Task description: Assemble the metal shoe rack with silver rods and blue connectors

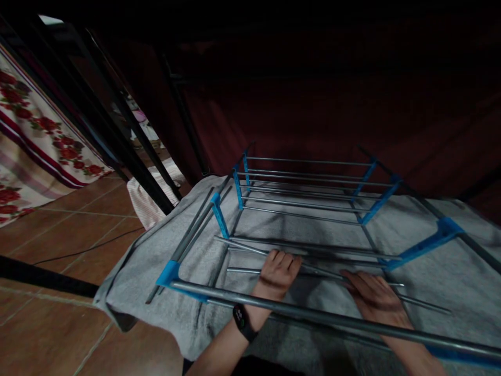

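A rack frame of grey metal tubes (313,310) and blue plastic joints (168,272) lies across a grey blanket. Both arms reach over its near tube into the frame. My left hand (278,269), with a black band on the wrist, is closed around a thin metal rod (245,246) that runs slantwise from left to right. Farther right, my right hand (373,292) has its fingers curled on the same rod, partly hiding it. Another loose rod (242,270) lies on the blanket beneath. Across the far part, several thin rods (305,202) span between blue brackets (238,189).
The grey blanket (144,261) covers the raised surface under the frame. Dark metal posts (136,130) stand at the left, and a dark red curtain (297,115) hangs behind. A floral cloth (43,125) hangs at far left. A thin cable (90,246) crosses the tiled floor (47,324).
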The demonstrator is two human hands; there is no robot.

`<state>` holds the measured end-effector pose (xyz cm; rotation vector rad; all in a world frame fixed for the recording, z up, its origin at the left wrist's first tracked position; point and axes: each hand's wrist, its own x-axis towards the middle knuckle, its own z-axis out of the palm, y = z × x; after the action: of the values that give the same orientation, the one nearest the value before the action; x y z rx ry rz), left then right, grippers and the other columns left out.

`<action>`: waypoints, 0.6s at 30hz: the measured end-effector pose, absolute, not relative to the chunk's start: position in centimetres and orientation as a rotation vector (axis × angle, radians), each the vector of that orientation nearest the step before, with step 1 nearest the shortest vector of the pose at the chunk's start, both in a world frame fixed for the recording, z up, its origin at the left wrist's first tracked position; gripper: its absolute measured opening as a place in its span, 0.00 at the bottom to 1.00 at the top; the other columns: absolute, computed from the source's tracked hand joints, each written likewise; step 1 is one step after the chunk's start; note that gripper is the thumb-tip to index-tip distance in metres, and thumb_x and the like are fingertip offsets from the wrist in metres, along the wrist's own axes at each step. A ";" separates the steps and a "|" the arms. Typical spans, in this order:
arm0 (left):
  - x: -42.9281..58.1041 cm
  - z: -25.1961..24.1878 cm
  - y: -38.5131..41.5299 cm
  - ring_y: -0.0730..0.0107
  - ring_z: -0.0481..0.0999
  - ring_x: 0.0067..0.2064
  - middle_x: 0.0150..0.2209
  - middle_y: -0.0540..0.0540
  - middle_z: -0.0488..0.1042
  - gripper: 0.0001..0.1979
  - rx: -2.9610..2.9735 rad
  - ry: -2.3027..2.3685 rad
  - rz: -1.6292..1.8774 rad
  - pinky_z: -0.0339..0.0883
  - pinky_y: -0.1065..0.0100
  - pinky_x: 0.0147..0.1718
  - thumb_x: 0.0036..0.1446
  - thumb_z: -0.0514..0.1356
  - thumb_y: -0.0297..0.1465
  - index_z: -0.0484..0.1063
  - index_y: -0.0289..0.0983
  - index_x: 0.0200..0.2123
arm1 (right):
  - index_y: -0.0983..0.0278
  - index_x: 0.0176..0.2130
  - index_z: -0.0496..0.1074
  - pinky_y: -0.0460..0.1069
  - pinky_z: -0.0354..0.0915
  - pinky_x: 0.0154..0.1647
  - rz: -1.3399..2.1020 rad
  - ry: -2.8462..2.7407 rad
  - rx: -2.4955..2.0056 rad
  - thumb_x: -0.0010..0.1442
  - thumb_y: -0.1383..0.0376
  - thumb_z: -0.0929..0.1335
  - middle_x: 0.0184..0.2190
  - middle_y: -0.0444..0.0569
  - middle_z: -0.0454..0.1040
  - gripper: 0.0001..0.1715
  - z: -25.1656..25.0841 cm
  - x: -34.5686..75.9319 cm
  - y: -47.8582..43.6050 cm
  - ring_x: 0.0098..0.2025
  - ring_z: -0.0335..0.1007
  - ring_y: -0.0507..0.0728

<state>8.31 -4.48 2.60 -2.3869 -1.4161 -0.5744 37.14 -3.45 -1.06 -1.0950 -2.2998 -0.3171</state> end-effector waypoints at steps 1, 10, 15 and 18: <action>8.3 2.9 -3.9 0.65 0.74 0.38 0.35 0.46 0.75 0.14 -2.370 -1.380 -0.600 0.67 0.61 0.43 0.66 0.51 0.25 0.72 0.38 0.51 | 0.60 0.53 0.73 0.54 0.66 0.45 -0.330 -2.305 -1.079 0.71 0.60 0.59 0.40 0.49 0.78 0.18 -0.4 36.0 -2.9 0.40 0.75 0.58; 5.5 2.1 -4.0 0.58 0.69 0.57 0.49 0.40 0.73 0.19 -1.976 -1.242 -1.129 0.64 0.56 0.55 0.60 0.53 0.19 0.72 0.39 0.51 | 0.62 0.55 0.71 0.52 0.61 0.45 -0.481 -2.386 -1.101 0.71 0.65 0.61 0.38 0.50 0.76 0.17 5.4 31.3 1.3 0.38 0.71 0.56; 0.4 0.2 -3.7 0.61 0.71 0.47 0.42 0.43 0.70 0.08 -1.556 -1.769 -1.652 0.67 0.59 0.48 0.61 0.57 0.27 0.71 0.39 0.43 | 0.63 0.56 0.71 0.52 0.60 0.44 -0.502 -2.346 -1.106 0.70 0.65 0.61 0.38 0.50 0.75 0.18 5.5 32.6 3.3 0.38 0.69 0.56; -1.7 0.7 -2.1 0.58 0.69 0.53 0.49 0.41 0.70 0.14 -1.178 -1.984 -2.031 0.65 0.56 0.53 0.59 0.58 0.30 0.67 0.39 0.49 | 0.63 0.55 0.72 0.52 0.60 0.43 -0.515 -2.317 -1.109 0.70 0.65 0.62 0.38 0.50 0.75 0.18 5.4 32.6 4.0 0.37 0.69 0.56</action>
<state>-1.67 -2.14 0.66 -1.1776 -1.9843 -2.0307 32.64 4.00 5.43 -1.1092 -2.3167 -0.5152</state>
